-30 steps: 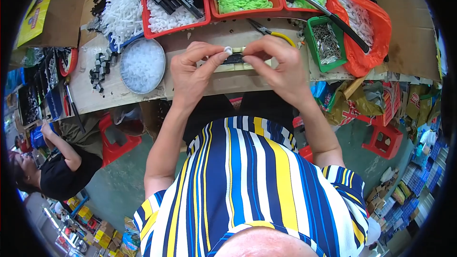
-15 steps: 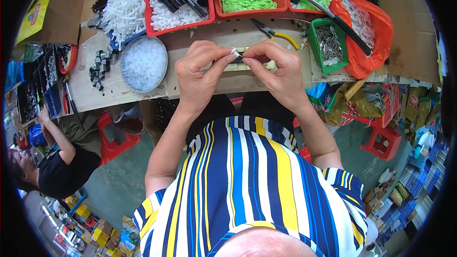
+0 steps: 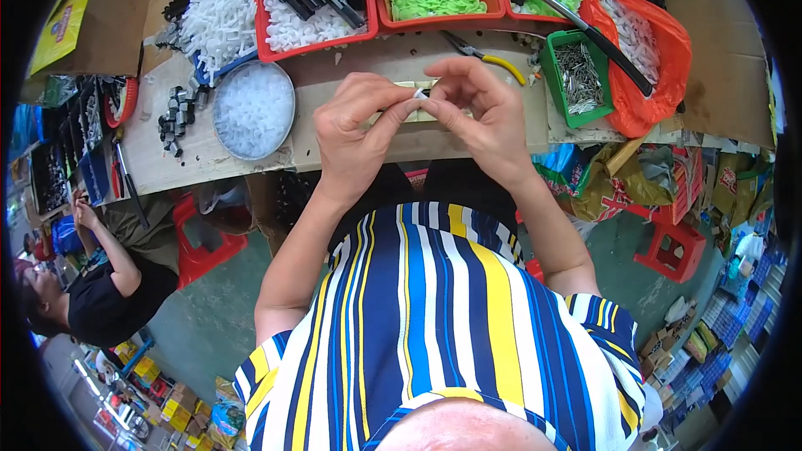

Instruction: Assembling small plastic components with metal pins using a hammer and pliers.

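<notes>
A small white plastic part (image 3: 420,93) is pinched between the thumb and index finger of my left hand (image 3: 355,125). My right hand (image 3: 489,121) meets it from the other side, its thumb tip against the part and its other fingers curled, with the index finger lifted. Any dark piece between the fingertips is too small to make out. Just beyond and below my fingers lies a cream-coloured block (image 3: 422,110) on the bench, partly hidden by my hands.
A round metal dish (image 3: 291,121) of translucent pieces stands left, beside black blocks (image 3: 175,117). Red trays (image 3: 372,29), pliers (image 3: 501,65), a hammer (image 3: 585,29) and a green bin (image 3: 551,75) of metal pins line the back. A co-worker (image 3: 109,292) sits at far left.
My right index finger has lifted from the pinch, and the right thumb has come closer to the white part. Both hands have shifted slightly. The co-worker's hands have moved.
</notes>
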{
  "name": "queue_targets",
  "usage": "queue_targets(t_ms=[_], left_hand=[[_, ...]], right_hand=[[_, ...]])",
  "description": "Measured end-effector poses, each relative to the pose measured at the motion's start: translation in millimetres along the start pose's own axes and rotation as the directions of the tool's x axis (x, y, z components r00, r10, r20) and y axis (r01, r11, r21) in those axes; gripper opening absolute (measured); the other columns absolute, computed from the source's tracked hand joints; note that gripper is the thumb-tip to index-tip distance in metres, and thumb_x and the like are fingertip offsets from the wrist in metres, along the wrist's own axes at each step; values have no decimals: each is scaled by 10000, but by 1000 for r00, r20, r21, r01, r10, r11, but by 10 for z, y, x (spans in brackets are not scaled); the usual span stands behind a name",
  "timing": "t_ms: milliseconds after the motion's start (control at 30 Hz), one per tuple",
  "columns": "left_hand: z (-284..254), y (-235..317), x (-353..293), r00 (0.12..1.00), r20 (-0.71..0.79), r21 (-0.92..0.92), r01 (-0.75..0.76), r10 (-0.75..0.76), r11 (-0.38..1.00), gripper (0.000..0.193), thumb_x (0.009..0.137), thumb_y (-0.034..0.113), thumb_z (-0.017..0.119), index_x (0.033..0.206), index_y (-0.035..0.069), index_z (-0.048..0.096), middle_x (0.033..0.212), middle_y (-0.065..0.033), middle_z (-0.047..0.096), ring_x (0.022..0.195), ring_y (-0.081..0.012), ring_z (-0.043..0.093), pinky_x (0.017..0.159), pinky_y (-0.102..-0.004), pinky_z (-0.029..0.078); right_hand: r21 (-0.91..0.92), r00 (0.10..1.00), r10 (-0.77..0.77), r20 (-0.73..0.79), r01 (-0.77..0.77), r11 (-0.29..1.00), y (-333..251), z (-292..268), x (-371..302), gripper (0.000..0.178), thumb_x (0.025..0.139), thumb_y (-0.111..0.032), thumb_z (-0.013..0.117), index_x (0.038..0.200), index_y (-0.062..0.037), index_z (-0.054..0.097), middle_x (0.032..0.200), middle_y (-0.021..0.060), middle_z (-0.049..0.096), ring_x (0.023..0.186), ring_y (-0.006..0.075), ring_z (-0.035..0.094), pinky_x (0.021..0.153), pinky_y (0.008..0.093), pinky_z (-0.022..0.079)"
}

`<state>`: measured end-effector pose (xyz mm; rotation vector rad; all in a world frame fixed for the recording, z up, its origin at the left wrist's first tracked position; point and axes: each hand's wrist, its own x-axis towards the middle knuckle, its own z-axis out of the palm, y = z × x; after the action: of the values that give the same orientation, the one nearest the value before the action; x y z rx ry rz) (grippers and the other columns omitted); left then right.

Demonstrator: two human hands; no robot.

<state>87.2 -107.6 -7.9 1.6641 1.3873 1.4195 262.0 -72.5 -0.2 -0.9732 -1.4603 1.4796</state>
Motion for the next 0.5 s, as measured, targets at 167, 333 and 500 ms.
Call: queue_targets(t_ms=[167,333,500], left_hand=[[-8,-7,-7,990,82,-125,121,-111,985,130,791,-4,762,918,-20,744,862,-91,715,847,-189,643,749,-298,498],[13,-25,-52,982,117,-139,167,-151,976,172,785,-17,771,953,-37,736,895,-98,713,867,-177,634,767,-289,491],[-10,-27,-58,989,105,-80,112,-104,990,241,724,96,834,938,26,748,887,-76,723,862,-203,641,752,-319,497]], right_hand=[[241,985,136,107,-158,958,30,-87,8,139,938,-55,659,1053,23,659,948,37,687,829,84,641,722,221,527],[93,987,132,90,-140,986,39,-82,-4,126,939,-53,652,1033,31,660,931,40,688,842,77,642,725,217,530],[-92,998,36,56,-31,995,53,-18,-27,113,921,-37,661,1007,36,649,890,46,688,799,83,649,697,237,528]])
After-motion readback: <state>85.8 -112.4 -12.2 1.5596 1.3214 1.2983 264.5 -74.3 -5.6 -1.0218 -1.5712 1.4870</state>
